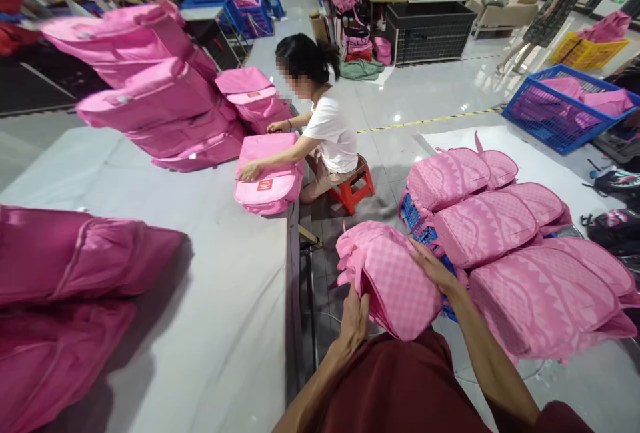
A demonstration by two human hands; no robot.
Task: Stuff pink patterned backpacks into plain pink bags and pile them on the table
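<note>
Both hands grip one pink checked backpack [395, 280] over the person's lap: left hand [354, 321] pressed flat against its near end, right hand [434, 266] spread on its top. Beside it, more pink backpacks [525, 253] lie stacked; the desk [200, 273] stands left.

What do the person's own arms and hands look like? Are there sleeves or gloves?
Both arms are bare up to the frame's bottom edge. The left hand and right hand wear no gloves, and no rings, watch or bracelets show. The fingers are uncovered. Dark red clothing lies below.
</note>
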